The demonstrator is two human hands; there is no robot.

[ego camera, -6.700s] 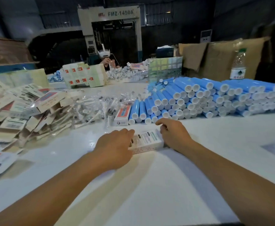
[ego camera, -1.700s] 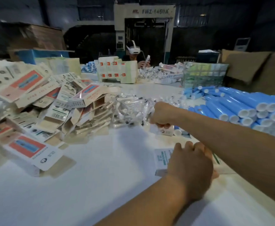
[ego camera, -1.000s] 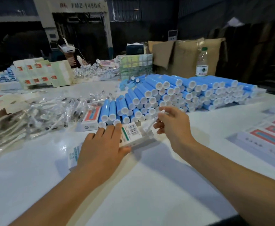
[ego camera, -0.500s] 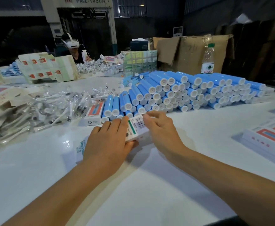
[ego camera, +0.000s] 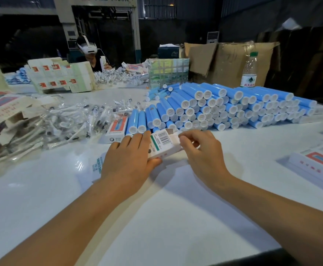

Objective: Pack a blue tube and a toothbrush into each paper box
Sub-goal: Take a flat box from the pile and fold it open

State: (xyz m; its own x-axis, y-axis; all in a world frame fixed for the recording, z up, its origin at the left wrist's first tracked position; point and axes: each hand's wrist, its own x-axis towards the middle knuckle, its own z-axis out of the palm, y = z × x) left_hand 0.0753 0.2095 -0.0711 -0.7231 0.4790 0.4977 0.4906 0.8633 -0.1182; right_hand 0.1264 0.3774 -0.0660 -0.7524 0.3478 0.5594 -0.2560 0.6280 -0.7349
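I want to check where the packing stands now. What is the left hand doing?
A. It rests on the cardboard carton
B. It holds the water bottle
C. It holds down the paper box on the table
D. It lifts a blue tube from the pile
C: the left hand lies over the paper box on the table, thumb under its near edge, while the right hand works at the open end.

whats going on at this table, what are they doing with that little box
A person is packing at a white table. The left hand holds a paper box down on the table while the right hand works at its open end flap. A stack of blue tubes lies just behind, with bagged toothbrushes heaped to the left and finished boxes to the right. Whether this box is already filled cannot be seen.
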